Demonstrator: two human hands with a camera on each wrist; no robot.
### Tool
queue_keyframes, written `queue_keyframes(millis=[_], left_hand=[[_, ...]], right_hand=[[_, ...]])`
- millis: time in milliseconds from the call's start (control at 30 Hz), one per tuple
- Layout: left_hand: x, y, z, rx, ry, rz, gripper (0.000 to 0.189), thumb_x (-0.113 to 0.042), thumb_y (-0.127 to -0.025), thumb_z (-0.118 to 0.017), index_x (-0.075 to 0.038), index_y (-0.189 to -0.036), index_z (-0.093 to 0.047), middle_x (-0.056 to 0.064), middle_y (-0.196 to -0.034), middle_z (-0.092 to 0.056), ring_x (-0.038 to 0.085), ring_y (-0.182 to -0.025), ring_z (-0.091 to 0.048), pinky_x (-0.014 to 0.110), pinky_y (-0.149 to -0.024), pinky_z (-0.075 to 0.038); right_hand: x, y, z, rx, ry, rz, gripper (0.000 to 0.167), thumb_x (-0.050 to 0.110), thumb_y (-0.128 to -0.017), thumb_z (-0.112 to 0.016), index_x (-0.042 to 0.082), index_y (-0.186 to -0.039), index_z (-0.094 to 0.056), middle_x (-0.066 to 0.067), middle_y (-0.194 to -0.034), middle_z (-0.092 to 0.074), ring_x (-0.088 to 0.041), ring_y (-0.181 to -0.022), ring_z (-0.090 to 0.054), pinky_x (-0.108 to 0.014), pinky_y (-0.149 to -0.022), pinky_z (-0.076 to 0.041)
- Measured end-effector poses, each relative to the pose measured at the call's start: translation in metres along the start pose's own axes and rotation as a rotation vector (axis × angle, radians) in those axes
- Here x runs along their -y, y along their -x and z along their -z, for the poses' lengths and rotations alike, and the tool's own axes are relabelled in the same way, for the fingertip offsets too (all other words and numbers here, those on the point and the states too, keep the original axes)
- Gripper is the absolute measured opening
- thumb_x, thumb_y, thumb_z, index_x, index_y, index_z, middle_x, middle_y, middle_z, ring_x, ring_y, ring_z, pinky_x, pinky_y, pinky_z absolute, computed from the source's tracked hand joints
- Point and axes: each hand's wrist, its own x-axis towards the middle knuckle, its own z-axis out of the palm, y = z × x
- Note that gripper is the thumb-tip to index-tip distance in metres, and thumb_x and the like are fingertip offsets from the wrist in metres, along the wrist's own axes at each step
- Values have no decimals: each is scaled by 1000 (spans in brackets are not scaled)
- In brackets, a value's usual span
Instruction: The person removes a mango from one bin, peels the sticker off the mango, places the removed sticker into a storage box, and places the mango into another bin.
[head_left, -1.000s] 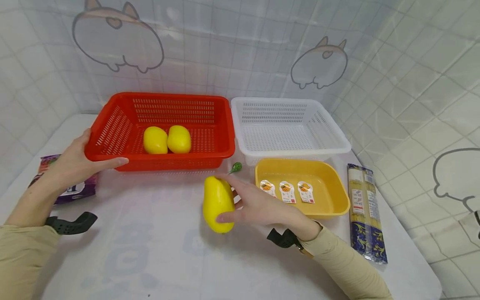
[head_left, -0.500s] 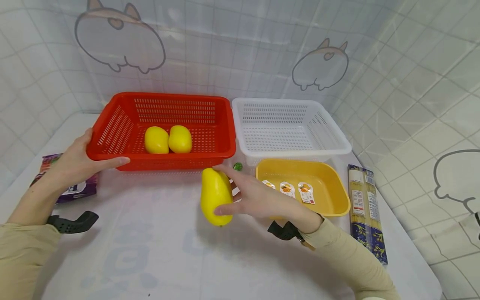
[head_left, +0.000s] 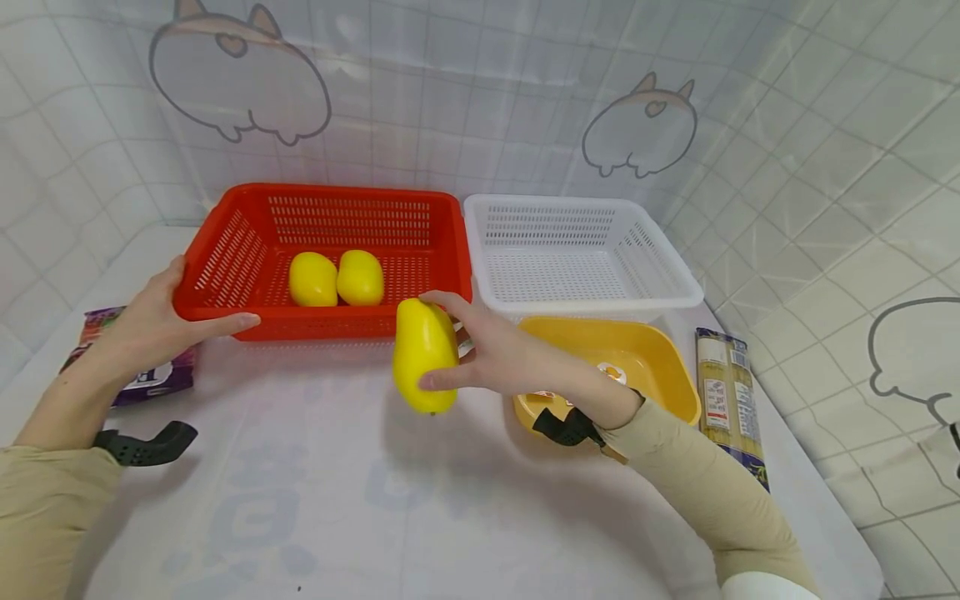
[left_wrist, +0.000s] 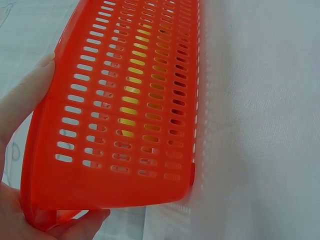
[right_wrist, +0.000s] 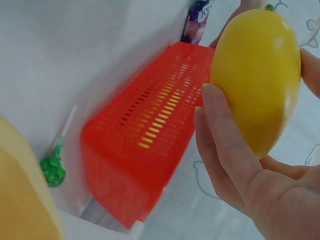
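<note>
A yellow mango (head_left: 424, 357) is held in my right hand (head_left: 504, 354), above the table just in front of the red basket (head_left: 405, 322). In the right wrist view, thumb and fingers close round its sides, and a small green stem tip (right_wrist: 270, 7) shows. My left hand (head_left: 153, 325) grips the basket's rim at its near left corner. The left wrist view has the thumb along the rim (left_wrist: 30, 165) and other fingers curled under the corner. Two more yellow mangoes, a left one (head_left: 312, 280) and a right one (head_left: 360, 278), lie side by side inside.
A white basket (head_left: 592, 305) adjoins the red one. Before it stands a yellow tub (head_left: 678, 400) with stickers, partly behind my right forearm. Noodle packs (head_left: 727, 392) lie far right, a purple packet (head_left: 168, 373) under my left arm. A green-wrapped lollipop (right_wrist: 52, 170) lies near the tub.
My right hand has carried the mango away from me and slightly left, up to the red basket's near edge. The left hand stays on the basket rim.
</note>
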Motion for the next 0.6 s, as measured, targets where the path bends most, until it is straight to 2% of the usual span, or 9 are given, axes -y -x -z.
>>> queue_keyframes(millis=[133,267,333,500,600], left_hand=[[0,0,0,-1,2,-9,108,-49,-88,-72,-7,-160,-3,26,-147,-36,38,-119,-43,19,-66,-47],[0,0,0,-8,3,-24,103,-46,-89,-73,-8,-159,-9,22,-144,-41,25,-110,-46,15,-65,-49],[-1,1,0,-10,4,-30,102,-46,-88,-73,-8,-159,-10,22,-143,-42,23,-108,-46,15,-65,-49],[-1,0,0,-9,-7,-20,107,-48,-88,-73,-8,-160,-5,25,-145,-38,36,-116,-44,19,-66,-48],[0,0,0,-10,-22,-11,109,-50,-88,-72,-7,-160,-3,26,-145,-38,38,-117,-44,21,-67,-47]], right_hand=[[7,-7,7,-12,34,-27,85,31,-84,-81,27,-152,-30,2,-123,-56,-16,-108,-57,-27,-86,-56],[13,-14,12,-31,50,-18,86,31,-84,-82,28,-152,-30,1,-126,-56,-16,-106,-60,-28,-86,-57],[16,-18,14,-47,67,-3,86,31,-83,-82,27,-153,-30,2,-129,-56,-14,-108,-60,-29,-89,-57],[22,-28,18,-90,120,1,87,34,-82,-83,28,-152,-32,3,-133,-55,-14,-111,-56,-30,-87,-57],[25,-34,21,-108,139,-12,88,34,-81,-83,29,-152,-32,3,-133,-55,-15,-110,-55,-27,-84,-56]])
